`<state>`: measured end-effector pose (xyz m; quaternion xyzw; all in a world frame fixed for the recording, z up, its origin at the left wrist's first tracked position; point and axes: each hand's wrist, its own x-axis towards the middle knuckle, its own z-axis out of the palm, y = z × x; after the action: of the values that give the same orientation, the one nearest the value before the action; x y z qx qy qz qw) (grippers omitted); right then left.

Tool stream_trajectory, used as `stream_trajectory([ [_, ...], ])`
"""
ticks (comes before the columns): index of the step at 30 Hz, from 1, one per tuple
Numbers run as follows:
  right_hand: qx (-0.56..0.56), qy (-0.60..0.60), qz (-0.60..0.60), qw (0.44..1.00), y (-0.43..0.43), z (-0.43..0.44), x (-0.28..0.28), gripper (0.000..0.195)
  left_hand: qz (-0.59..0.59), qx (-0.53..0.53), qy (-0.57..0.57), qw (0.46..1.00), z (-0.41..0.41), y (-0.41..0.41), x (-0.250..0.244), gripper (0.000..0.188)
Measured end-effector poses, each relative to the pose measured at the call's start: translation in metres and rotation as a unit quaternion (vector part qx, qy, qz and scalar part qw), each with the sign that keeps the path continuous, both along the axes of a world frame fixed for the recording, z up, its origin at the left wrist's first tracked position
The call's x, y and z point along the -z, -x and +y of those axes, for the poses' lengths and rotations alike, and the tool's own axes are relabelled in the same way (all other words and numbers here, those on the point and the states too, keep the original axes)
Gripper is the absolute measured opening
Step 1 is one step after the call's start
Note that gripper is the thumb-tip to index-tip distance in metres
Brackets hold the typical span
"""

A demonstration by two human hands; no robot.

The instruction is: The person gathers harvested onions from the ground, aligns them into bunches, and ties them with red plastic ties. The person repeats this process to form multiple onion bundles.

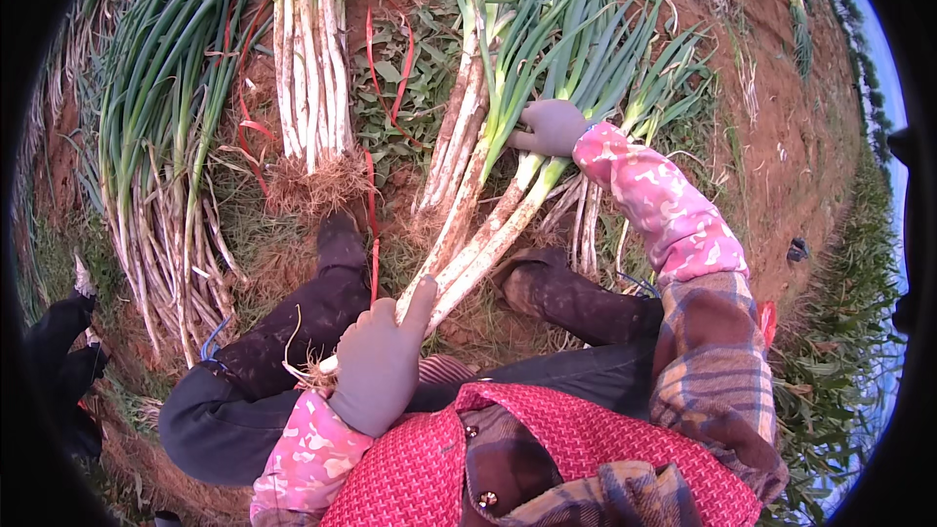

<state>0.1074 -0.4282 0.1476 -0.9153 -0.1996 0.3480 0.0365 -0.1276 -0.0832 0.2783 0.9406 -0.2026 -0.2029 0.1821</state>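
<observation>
Several long green onions (489, 223) slant across my lap, their white shanks streaked with soil. Low on the shanks, near the roots, my left hand (377, 359) in a grey glove grips them, its thumb lying along the stalks. Root hairs (316, 373) stick out beside that wrist. My right hand (550, 129), also gloved, holds the same stalks higher up, where the white turns to green leaf; its palm side is hidden. Behind these stalks, more green onions (460, 139) rest on the ground between my boots and beyond.
A bunch of green onions (311, 66) with matted roots lies ahead. To the left is a large heap of green onions (157, 183). Red ribbon (373, 227) trails over soil and weeds. My dark boots (340, 249) flank the work. Another person's dark-clothed legs (62, 359) show at far left.
</observation>
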Motion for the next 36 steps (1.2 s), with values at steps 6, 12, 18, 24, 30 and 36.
stream_trajectory([
  [6,-0.04,0.041,0.029,0.998,0.006,0.015,0.003,0.065,-0.004,0.003,0.006,1.0,-0.002,0.001,0.001,0.057],
  [12,0.037,0.165,-0.15,0.974,-0.029,-0.089,0.013,0.041,0.017,0.005,-0.016,1.0,0.001,0.007,-0.002,0.059],
  [18,0.377,0.405,-0.17,0.815,-0.027,-0.335,-0.105,0.062,0.024,-0.007,0.008,1.0,-0.001,0.002,0.009,0.059],
  [24,0.421,-0.006,0.321,0.848,0.055,-0.143,-0.05,0.094,0.028,-0.041,0.038,0.998,0.001,-0.001,-0.005,0.066],
  [30,0.566,-0.713,0.296,0.289,0.07,0.068,-0.005,0.095,0.085,-0.112,0.21,0.968,0.013,-0.019,-0.036,0.082],
  [36,0.434,-0.853,0.041,0.289,-0.037,0.093,-0.129,0.085,0.128,-0.098,0.34,0.927,0.048,-0.097,-0.126,0.083],
])
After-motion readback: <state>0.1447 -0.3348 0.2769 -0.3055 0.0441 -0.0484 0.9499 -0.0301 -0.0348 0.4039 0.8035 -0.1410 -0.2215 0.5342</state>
